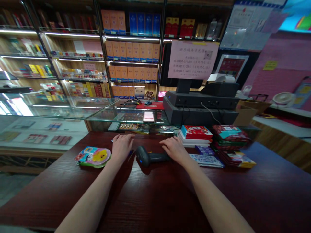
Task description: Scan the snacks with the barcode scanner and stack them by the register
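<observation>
On the dark wooden counter [145, 200] lies a black handheld barcode scanner [144, 157], a small blue light showing on its head. My left hand [121, 147] rests left of the scanner with loosely bent, apart fingers. A small dark blue item [131, 152] shows partly beside it; I cannot make out what it is. My right hand [175, 149] is at the scanner's handle end, fingers spread and slightly curved, not wrapped around it. To the left of my left hand sits a colourful toy-like package [93, 156] with a yellow face on it.
Right of my right hand are stacked red and white boxes [196, 133], purple packets [204, 150], a blue-white flat pack [206, 160] and piled snack packs [230, 137]. Beyond stand a glass display case [126, 116], a cash register [200, 100] with a paper sign [193, 60], and stocked shelves [132, 62].
</observation>
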### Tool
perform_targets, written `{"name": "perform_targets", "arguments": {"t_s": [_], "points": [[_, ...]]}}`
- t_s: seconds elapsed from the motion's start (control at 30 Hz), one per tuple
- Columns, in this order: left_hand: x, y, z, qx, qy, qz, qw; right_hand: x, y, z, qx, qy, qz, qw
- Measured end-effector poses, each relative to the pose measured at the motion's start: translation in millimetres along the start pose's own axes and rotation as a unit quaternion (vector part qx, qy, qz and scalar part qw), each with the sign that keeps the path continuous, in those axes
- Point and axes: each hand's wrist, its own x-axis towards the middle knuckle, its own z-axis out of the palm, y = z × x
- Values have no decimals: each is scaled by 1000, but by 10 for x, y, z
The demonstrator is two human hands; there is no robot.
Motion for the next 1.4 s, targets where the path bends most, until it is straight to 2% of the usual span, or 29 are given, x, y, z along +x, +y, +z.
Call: {"name": "perform_targets", "arguments": {"t_s": [0.23, 0.43, 0.6, 0.73, 0.8, 0.93, 1.07, 1.23, 1.4], "points": [[-70, -160, 116, 38, -82, -62, 994, 59, -12, 123, 28, 61, -8, 998], [-114, -165, 128, 77, -155, -86, 981, 32, 12, 181, 46, 102, -17, 994], [-124, -237, 226, 78, -139, -89, 983, 14, 15, 178, 53, 125, -21, 990], [-103, -397, 467, -14, -109, -50, 993, 0, 8, 188, 58, 128, -24, 990], [-82, -467, 580, -68, -97, -52, 992, -7, 9, 197, 58, 129, -24, 990], [-36, -533, 698, -160, -73, -13, 984, -18, 24, 219, 54, 126, -28, 990], [-15, -533, 693, -205, -70, 15, 976, -32, 44, 228, 52, 122, -27, 991], [-20, -470, 572, -213, -93, 17, 973, -48, 43, 208, 53, 117, -23, 991], [-40, -366, 416, -197, -152, -71, 966, -47, 39, 193, 64, 113, -23, 991]]}}
